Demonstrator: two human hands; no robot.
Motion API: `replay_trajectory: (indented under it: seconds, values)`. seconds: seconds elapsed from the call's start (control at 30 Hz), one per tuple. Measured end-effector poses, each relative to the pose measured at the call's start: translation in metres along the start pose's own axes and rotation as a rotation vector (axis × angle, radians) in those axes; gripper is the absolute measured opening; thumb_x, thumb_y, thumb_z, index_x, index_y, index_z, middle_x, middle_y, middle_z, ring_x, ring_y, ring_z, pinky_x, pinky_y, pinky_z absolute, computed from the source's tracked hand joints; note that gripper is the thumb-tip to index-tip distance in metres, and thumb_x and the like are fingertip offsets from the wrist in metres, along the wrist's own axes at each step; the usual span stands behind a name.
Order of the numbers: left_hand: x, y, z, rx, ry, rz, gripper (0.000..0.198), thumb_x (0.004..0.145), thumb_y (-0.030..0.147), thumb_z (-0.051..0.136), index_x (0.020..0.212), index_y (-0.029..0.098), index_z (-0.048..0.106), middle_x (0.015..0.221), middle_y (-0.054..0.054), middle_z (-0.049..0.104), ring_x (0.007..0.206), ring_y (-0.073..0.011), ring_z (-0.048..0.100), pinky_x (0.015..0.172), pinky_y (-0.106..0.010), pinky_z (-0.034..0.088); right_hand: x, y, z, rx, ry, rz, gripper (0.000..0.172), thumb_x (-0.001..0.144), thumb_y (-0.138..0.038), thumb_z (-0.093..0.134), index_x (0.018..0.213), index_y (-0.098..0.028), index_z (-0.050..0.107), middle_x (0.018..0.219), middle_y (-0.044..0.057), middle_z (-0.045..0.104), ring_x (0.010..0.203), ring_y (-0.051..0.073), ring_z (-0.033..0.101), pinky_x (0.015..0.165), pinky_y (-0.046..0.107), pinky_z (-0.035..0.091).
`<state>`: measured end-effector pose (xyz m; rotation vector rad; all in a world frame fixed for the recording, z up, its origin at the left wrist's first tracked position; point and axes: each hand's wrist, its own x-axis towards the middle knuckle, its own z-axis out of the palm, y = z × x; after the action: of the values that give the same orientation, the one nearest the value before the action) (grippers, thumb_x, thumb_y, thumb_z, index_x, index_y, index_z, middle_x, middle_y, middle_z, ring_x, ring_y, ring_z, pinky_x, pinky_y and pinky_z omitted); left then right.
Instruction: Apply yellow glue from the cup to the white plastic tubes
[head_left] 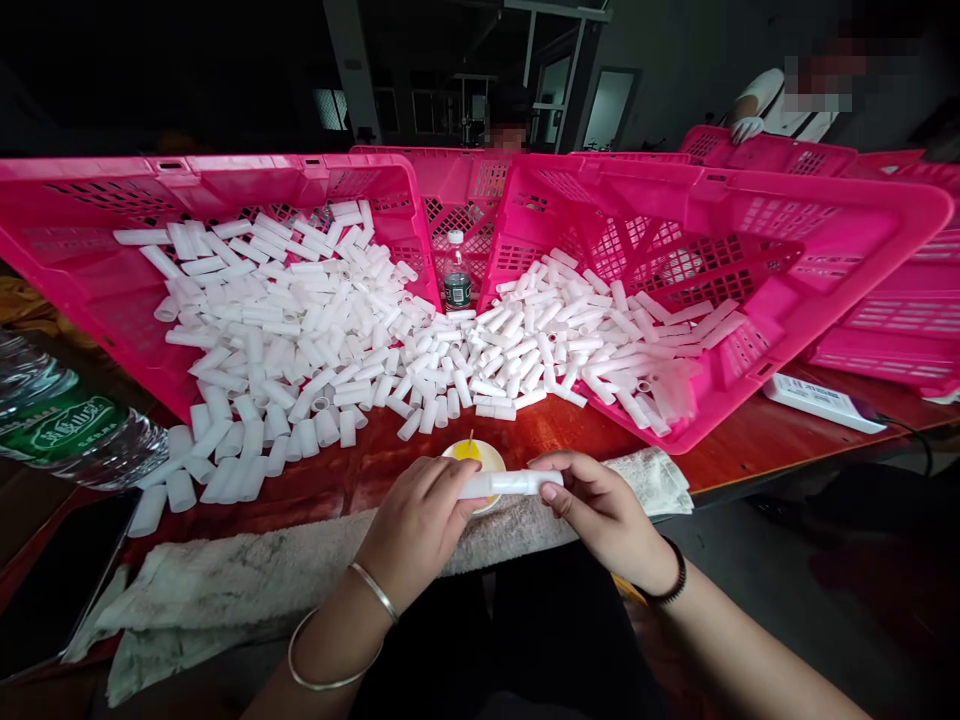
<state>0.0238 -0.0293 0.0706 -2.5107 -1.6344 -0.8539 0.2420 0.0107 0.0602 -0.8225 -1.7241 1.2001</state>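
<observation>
A white plastic tube (514, 483) lies level between my two hands, just above the table's near edge. My left hand (424, 510) is closed round its left end. At the right end, the thumb and fingers of my right hand (600, 505) pinch it. The tube looks stepped, with a thicker part at the right; whether it is one piece or two joined I cannot tell. Partly hidden behind it is a small white dish (491, 458) holding something yellow, with a thin stick standing in it. White tube pieces (300, 310) lie in a big heap beyond my hands.
Two tipped pink crates (67, 250) spill tubes onto the red table (360, 470). A towel (247, 570) lies along the near edge. Large bottle (67, 420) and dark phone (67, 570) at left; small bottle (457, 272) between crates; white box (821, 402) at right. A gloved person stands behind.
</observation>
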Motion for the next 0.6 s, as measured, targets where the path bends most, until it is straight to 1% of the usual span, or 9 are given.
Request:
replay_trajectory:
  seconds: [0.1, 0.23, 0.3, 0.37, 0.43, 0.5, 0.57, 0.6]
  values:
    - [-0.002, 0.008, -0.004, 0.074, 0.014, 0.043, 0.024, 0.092, 0.032, 0.045, 0.110, 0.020, 0.056, 0.094, -0.007, 0.065, 0.087, -0.0236, 0.059, 0.081, -0.039, 0.050, -0.004, -0.007, -0.008, -0.096, -0.019, -0.008, 0.015, 0.088, -0.028, 0.057, 0.100, -0.021, 0.062, 0.091, 0.006, 0.067, 0.080, 0.017, 0.062, 0.070, 0.027, 0.052]
    - [-0.005, 0.021, -0.004, 0.098, -0.010, 0.081, 0.025, 0.092, 0.030, 0.045, 0.111, 0.017, 0.056, 0.090, -0.008, 0.065, 0.082, -0.0238, 0.059, 0.075, -0.041, 0.052, -0.009, -0.020, -0.016, -0.243, -0.065, -0.071, 0.016, 0.088, -0.028, 0.057, 0.100, -0.020, 0.063, 0.089, 0.006, 0.067, 0.075, 0.016, 0.061, 0.067, 0.028, 0.050]
    - [-0.007, 0.030, -0.004, 0.068, -0.042, 0.076, 0.025, 0.092, 0.028, 0.044, 0.110, 0.015, 0.056, 0.088, -0.009, 0.064, 0.079, -0.0237, 0.059, 0.071, -0.040, 0.052, -0.012, -0.028, -0.017, -0.291, -0.098, -0.106, 0.015, 0.088, -0.026, 0.056, 0.100, -0.019, 0.062, 0.089, 0.006, 0.067, 0.076, 0.016, 0.061, 0.069, 0.027, 0.050]
    - [-0.007, 0.039, -0.005, -0.022, -0.092, 0.035, 0.023, 0.091, 0.025, 0.043, 0.107, 0.014, 0.056, 0.087, -0.010, 0.063, 0.078, -0.0235, 0.058, 0.069, -0.039, 0.050, -0.013, -0.037, -0.018, -0.316, -0.142, -0.129, 0.014, 0.088, -0.024, 0.055, 0.100, -0.019, 0.062, 0.090, 0.006, 0.067, 0.078, 0.016, 0.061, 0.070, 0.027, 0.049]
    - [-0.007, 0.048, -0.008, -0.199, -0.156, -0.054, 0.021, 0.089, 0.023, 0.043, 0.103, 0.015, 0.057, 0.087, -0.009, 0.063, 0.078, -0.0221, 0.057, 0.069, -0.037, 0.048, -0.013, -0.045, -0.020, -0.313, -0.186, -0.158, 0.014, 0.088, -0.022, 0.055, 0.100, -0.018, 0.061, 0.090, 0.006, 0.067, 0.079, 0.015, 0.062, 0.071, 0.025, 0.049]
    - [-0.007, 0.056, -0.011, -0.475, -0.238, -0.218, 0.017, 0.088, 0.027, 0.047, 0.095, 0.017, 0.059, 0.083, -0.006, 0.062, 0.075, -0.0186, 0.055, 0.067, -0.032, 0.045, -0.009, -0.051, -0.023, -0.298, -0.255, -0.190, 0.013, 0.089, -0.023, 0.053, 0.098, -0.017, 0.061, 0.089, 0.006, 0.067, 0.078, 0.014, 0.061, 0.070, 0.023, 0.048]
    - [-0.008, 0.062, -0.012, -0.865, -0.359, -0.442, 0.022, 0.086, 0.036, 0.050, 0.088, 0.016, 0.059, 0.068, -0.001, 0.054, 0.060, -0.0123, 0.047, 0.055, -0.024, 0.038, -0.003, -0.053, -0.026, -0.288, -0.351, -0.217, 0.014, 0.092, -0.026, 0.050, 0.092, -0.016, 0.060, 0.081, 0.004, 0.064, 0.071, 0.012, 0.059, 0.064, 0.022, 0.046]
    - [-0.008, 0.065, -0.012, -1.082, -0.426, -0.558, 0.027, 0.086, 0.041, 0.050, 0.087, 0.016, 0.059, 0.061, 0.002, 0.048, 0.051, -0.0088, 0.039, 0.047, -0.022, 0.031, 0.000, -0.054, -0.026, -0.300, -0.388, -0.237, 0.017, 0.093, -0.028, 0.048, 0.087, -0.016, 0.059, 0.076, 0.003, 0.061, 0.066, 0.011, 0.056, 0.062, 0.021, 0.044]
